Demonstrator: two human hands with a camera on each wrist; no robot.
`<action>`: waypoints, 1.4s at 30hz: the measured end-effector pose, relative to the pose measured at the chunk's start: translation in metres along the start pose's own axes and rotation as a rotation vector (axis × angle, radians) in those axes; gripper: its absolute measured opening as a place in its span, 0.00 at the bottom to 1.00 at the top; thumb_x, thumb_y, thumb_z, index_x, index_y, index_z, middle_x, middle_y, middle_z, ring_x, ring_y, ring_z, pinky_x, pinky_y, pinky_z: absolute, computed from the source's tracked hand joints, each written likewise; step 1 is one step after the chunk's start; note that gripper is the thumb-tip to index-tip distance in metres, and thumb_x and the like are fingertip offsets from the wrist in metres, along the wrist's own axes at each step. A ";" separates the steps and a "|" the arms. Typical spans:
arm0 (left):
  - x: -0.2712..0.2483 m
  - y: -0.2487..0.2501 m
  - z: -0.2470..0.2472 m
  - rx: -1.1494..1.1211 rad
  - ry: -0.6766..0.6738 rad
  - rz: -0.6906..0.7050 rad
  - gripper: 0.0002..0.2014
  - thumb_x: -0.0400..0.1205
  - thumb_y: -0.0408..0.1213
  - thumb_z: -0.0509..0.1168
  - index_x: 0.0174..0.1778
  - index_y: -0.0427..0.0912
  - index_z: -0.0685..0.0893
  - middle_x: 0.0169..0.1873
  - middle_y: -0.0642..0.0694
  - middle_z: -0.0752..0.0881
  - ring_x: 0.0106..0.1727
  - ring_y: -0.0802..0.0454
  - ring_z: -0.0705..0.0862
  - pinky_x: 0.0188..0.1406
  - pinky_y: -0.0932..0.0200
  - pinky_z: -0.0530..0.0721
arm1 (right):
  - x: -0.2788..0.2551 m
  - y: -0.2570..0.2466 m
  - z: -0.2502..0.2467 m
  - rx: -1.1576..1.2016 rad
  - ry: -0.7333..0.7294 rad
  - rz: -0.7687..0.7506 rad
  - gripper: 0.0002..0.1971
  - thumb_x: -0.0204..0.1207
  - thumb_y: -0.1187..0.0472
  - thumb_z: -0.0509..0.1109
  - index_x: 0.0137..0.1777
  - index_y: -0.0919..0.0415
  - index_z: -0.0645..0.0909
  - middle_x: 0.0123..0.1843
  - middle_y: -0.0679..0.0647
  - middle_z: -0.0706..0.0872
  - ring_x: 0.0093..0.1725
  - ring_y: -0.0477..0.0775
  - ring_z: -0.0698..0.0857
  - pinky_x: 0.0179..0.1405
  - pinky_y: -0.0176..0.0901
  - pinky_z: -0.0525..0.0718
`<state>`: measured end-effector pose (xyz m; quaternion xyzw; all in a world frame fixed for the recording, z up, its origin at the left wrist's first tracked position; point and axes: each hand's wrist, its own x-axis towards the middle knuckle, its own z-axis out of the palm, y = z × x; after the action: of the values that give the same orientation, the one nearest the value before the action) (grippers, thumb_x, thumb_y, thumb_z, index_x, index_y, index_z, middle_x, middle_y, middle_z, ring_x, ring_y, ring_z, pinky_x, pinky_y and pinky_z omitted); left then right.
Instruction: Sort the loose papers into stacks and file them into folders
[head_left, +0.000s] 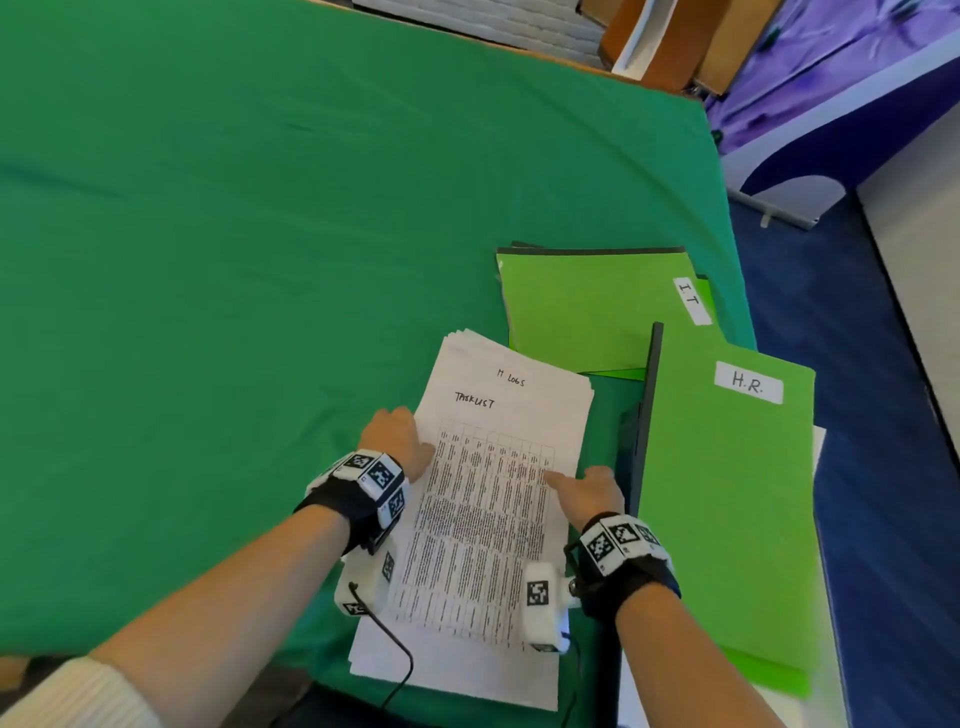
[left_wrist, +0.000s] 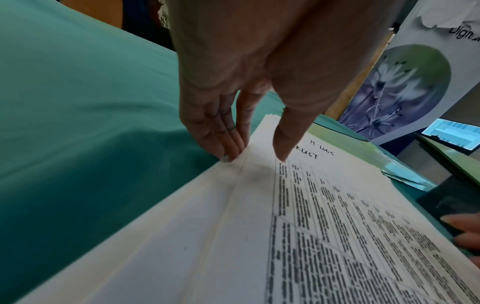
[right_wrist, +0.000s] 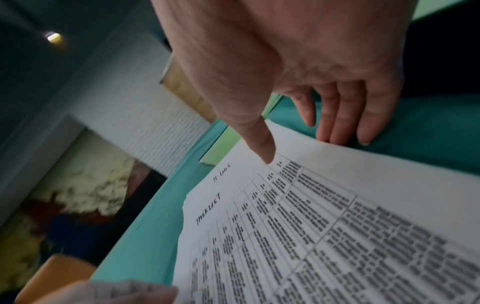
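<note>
A stack of white papers (head_left: 488, 493) lies on the green cloth, its top sheet a printed table headed "TASKLIST" by hand. My left hand (head_left: 410, 436) holds straight fingers (left_wrist: 228, 152) against the stack's left edge, thumb on the top sheet. My right hand (head_left: 576, 480) mirrors it at the right edge, with its thumb on the sheet and its fingers (right_wrist: 337, 131) down beside the edge. In the wrist views the stack (left_wrist: 259, 236) (right_wrist: 337, 226) runs between both hands. A green folder labelled "I.T" (head_left: 597, 306) lies behind the stack. Another labelled "H.R." (head_left: 727, 509) lies to its right.
The green-covered table (head_left: 234, 260) spreads wide to the left and back. A dark thin edge (head_left: 647, 415) runs between the stack and the H.R. folder. The table's right edge drops to blue floor (head_left: 857, 467) just past the folders. Wooden furniture (head_left: 675, 41) stands behind the far corner.
</note>
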<state>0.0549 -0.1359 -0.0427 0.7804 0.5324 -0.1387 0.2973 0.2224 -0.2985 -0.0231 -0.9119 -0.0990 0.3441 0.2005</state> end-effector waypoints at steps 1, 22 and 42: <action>0.001 -0.001 -0.001 -0.009 -0.003 0.009 0.19 0.82 0.45 0.66 0.63 0.36 0.76 0.61 0.39 0.80 0.58 0.42 0.81 0.55 0.53 0.82 | 0.001 0.000 0.001 0.017 0.047 -0.013 0.19 0.75 0.51 0.75 0.59 0.64 0.80 0.58 0.59 0.84 0.57 0.61 0.83 0.55 0.44 0.80; 0.017 0.009 -0.012 0.018 0.072 -0.023 0.42 0.70 0.60 0.76 0.69 0.36 0.68 0.65 0.38 0.72 0.67 0.40 0.74 0.66 0.45 0.79 | -0.018 0.018 -0.039 0.116 0.734 -0.104 0.13 0.86 0.56 0.59 0.56 0.66 0.79 0.43 0.64 0.84 0.41 0.58 0.76 0.40 0.46 0.72; 0.012 0.036 -0.008 -0.620 -0.067 -0.082 0.31 0.70 0.35 0.81 0.62 0.37 0.70 0.53 0.42 0.80 0.50 0.43 0.80 0.46 0.53 0.79 | -0.012 0.033 -0.037 0.221 0.686 -0.079 0.17 0.86 0.52 0.57 0.52 0.67 0.79 0.37 0.59 0.78 0.40 0.59 0.77 0.41 0.48 0.75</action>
<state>0.0916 -0.1308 -0.0313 0.6255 0.5702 -0.0073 0.5325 0.2398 -0.3433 -0.0047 -0.9426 -0.0233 0.0185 0.3325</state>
